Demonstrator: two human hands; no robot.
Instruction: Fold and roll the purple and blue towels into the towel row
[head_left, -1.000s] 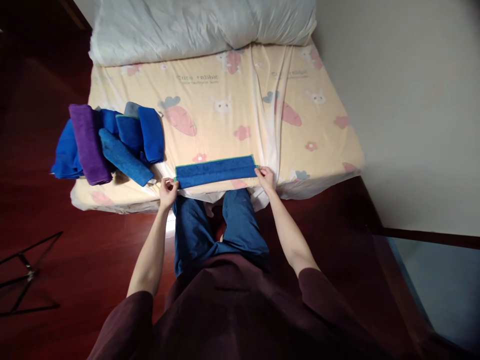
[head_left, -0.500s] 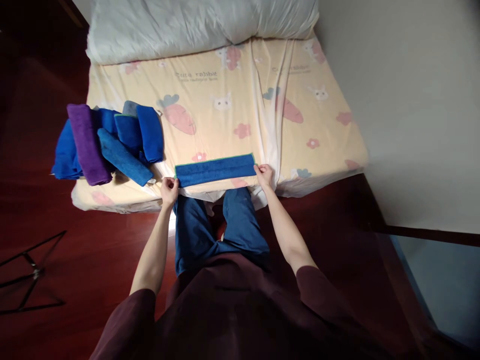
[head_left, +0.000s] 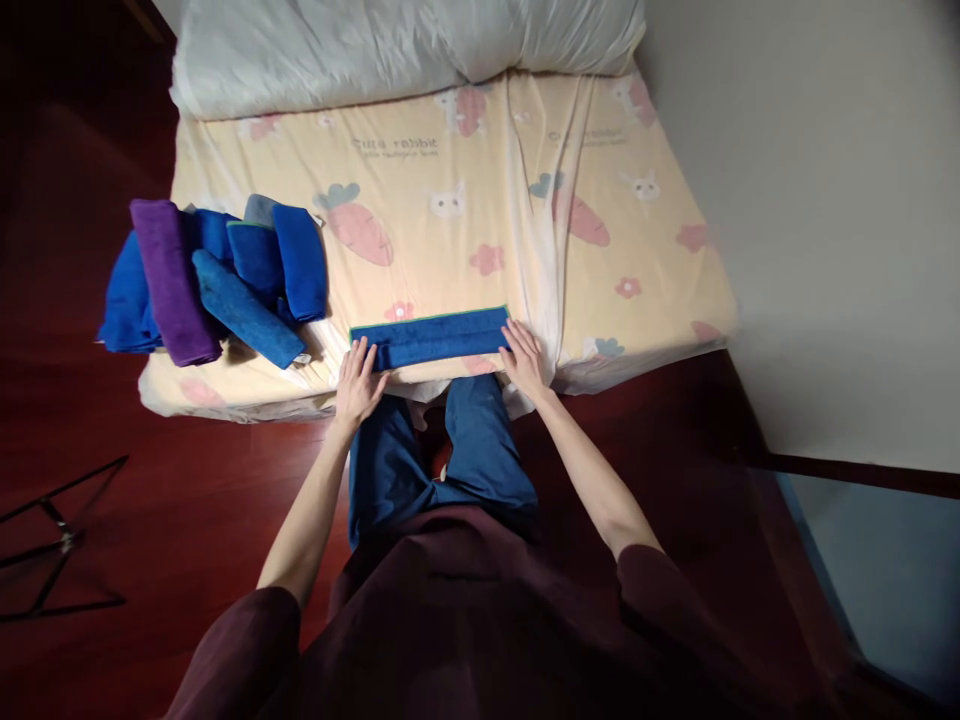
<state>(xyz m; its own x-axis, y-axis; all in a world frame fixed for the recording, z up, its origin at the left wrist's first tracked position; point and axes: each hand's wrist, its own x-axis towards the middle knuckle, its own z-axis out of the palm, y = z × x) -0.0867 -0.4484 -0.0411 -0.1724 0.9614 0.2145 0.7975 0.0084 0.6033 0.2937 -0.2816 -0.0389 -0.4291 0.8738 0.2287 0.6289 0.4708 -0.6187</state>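
A blue towel [head_left: 439, 338] with green edging lies folded into a long narrow strip near the bed's front edge. My left hand [head_left: 358, 385] rests open at the strip's left end, fingers stretched out over its corner. At the opposite end, my right hand [head_left: 525, 358] lies open, its fingertips touching the towel's short edge. Left of the strip is a pile of folded or rolled towels: a purple towel [head_left: 172, 280], a blue towel [head_left: 300, 262] at the pile's right side, and a lighter blue roll [head_left: 247, 310] in front.
The bed [head_left: 450, 250] has a yellow sheet printed with carrots and rabbits. Behind, a thick white quilt [head_left: 390, 50] lies across it. A pale wall [head_left: 810, 220] stands on the right. Black metal legs [head_left: 64, 540] stand on the dark red floor [head_left: 202, 480] at lower left.
Both hands have gone from pinching the strip's end corners to lying open with fingers extended on its ends. The towel stays in place.
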